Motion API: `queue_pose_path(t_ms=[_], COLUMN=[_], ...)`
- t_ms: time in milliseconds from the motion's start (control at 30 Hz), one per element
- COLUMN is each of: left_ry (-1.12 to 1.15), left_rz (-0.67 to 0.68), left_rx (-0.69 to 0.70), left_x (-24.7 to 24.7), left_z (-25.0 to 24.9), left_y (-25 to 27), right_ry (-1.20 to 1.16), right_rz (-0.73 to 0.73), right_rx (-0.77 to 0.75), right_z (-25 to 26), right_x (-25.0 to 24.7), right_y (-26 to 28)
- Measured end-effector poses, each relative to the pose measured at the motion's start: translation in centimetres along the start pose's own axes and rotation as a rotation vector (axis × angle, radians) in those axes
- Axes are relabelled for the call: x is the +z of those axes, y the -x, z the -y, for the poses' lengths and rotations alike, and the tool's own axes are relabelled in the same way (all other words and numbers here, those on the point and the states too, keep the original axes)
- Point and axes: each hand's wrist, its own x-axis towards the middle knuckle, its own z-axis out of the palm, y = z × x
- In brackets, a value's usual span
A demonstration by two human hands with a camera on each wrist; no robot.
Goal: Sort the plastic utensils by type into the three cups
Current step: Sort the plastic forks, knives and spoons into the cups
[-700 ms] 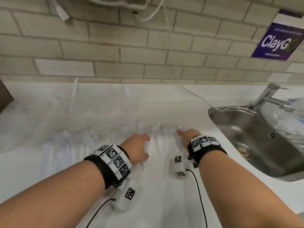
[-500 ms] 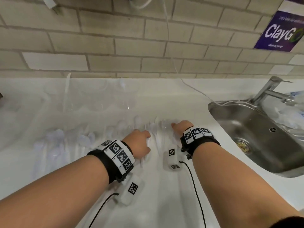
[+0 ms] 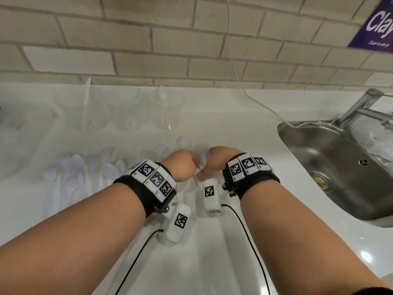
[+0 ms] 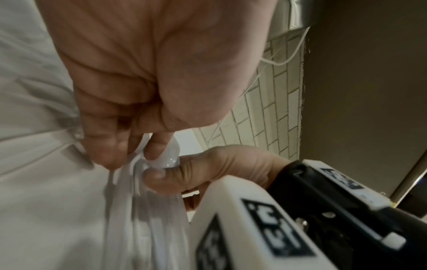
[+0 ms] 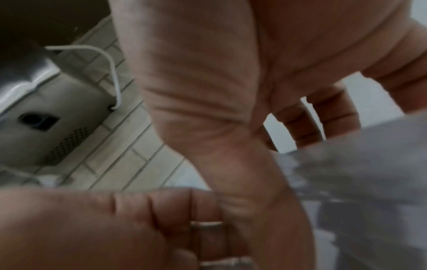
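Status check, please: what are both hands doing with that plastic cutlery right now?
Left hand and right hand together, pinching one bunch of utensils on the counter. Cups behind, nearly empty. Nothing in the way.

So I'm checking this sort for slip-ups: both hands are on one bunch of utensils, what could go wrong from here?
1. The left hand and right hand pinch several white plastic utensils together; a spoon bowl shows among tines, so types may get mixed.
2. The three clear plastic cups look light, and a bunch dropped in could tip one.
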Motion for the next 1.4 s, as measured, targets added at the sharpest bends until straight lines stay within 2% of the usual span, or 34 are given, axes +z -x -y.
queue_pose_path(t_ms=[133, 333, 633, 867, 967, 1033, 1133, 1167, 1267, 1300, 1400], left_ry=[0.126, 0.254, 0.346, 0.473, 0.617, 0.775, 1.067, 1.167, 1.418, 1.478, 1.597], left_rz=[0.000, 0.030, 0.007, 0.053, 0.055, 0.008, -0.099, -0.100, -0.070, -0.045, 0.074], left_rx=[-0.023, -0.101, -0.081, -0.058, -0.072, -0.104, -0.155, -0.170, -0.208, -0.212, -0.218], left_x=[0.1, 0.4, 0.8, 0.9, 0.9, 0.4, -1.0, -1.5, -2.5, -2.6, -2.8], left_z=[-0.1, 0.8, 1.0, 1.7, 2.1, 2.5, 3.3, 3.6, 5.4, 6.0, 7.6], left_y=[0.0, -0.5, -0.4, 0.7, 1.6, 2.3, 4.2, 4.8, 6.5, 6.9, 8.1], right_ry=[0.027, 0.168, 0.051, 0.044, 0.006, -0.035, -0.216, -0.381, -1.041, -1.198, -1.424], right_rz=[-0.083, -0.107, -0.198, -0.238, -0.281, -0.258, -0.219, -0.233, -0.201, -0.167, -0.087], right_rx=[0.001, -0.019, 0.050, 0.018, 0.039, 0.062, 0.037, -0.009, -0.313, -0.406, -0.629], right_z=[1.2, 2.7, 2.9, 2.8, 2.8, 2.8, 3.0, 3.1, 5.5, 6.5, 10.2], right_x=[0.9, 1.6, 3.0, 3.4, 3.5, 3.1, 1.4, 0.8, -0.2, -0.5, -0.6], right_y=[0.5, -0.2, -2.1, -2.2, -1.9, -1.2, 0.2, 1.0, 2.9, 3.5, 4.9])
